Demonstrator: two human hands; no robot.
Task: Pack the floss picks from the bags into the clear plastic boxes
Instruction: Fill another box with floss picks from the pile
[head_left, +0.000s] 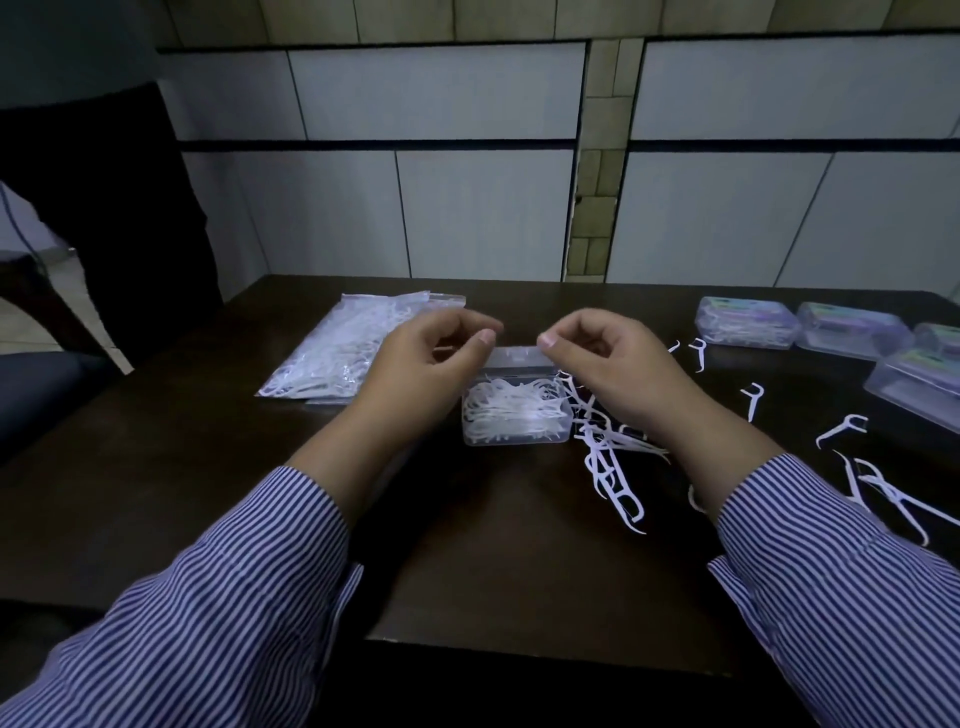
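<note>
A clear plastic box (514, 434) full of white floss picks stands at the middle of the dark table. Its hinged lid (514, 356) is raised at the back. My left hand (431, 358) pinches the lid's left end and my right hand (608, 358) pinches its right end, with the other fingers curled. Clear bags of floss picks (337, 353) lie to the left of the box. Loose floss picks (613, 473) are scattered just right of the box, partly under my right wrist.
Several closed plastic boxes (748, 322) with coloured labels sit at the back right. More loose picks (883, 488) lie along the right side. A dark chair (104, 208) stands at the left. The tiled wall runs behind the table's (493, 571) far edge.
</note>
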